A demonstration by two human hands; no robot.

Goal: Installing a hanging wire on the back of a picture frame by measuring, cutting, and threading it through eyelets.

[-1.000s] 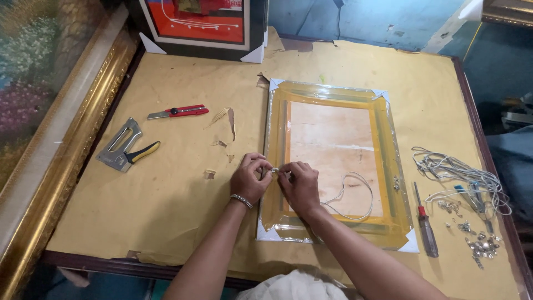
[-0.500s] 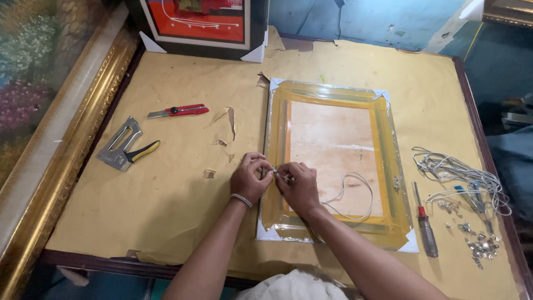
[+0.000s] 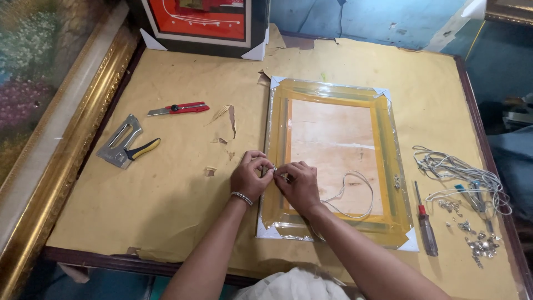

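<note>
Over on the far left edge, a big gilded frame (image 3: 66, 150) leans along the table (image 3: 166, 222) — its top and bottom are cut off, and the painting inside it is just a blurry smear of flowers. Next to it on the brown paper cover lies a metal staple gun (image 3: 123, 144) with a yellow grip, and above that a red utility knife (image 3: 179, 108). A few torn scraps of paper (image 3: 226, 114) sit between those tools and the middle.

Dead centre, the left hand (image 3: 251, 176) and right hand (image 3: 298, 186) meet fingertip to fingertip at the left rail of a yellow plastic-wrapped picture frame (image 3: 333, 161) lying face down. Both are pinching something tiny and shiny between thumb and fingers; it's too small to say what it is, since the fingers cover most of it. A white cord (image 3: 350, 194) loops across the frame's backing board, with one end disappearing under the right hand.

Right of the frame there's a red-handled screwdriver (image 3: 426, 228), a tangle of white cord (image 3: 455, 169), and a scatter of small metal hardware (image 3: 480, 241) — can't make out individual pieces. A red artwork (image 3: 202, 19) at the top is cropped off.
</note>
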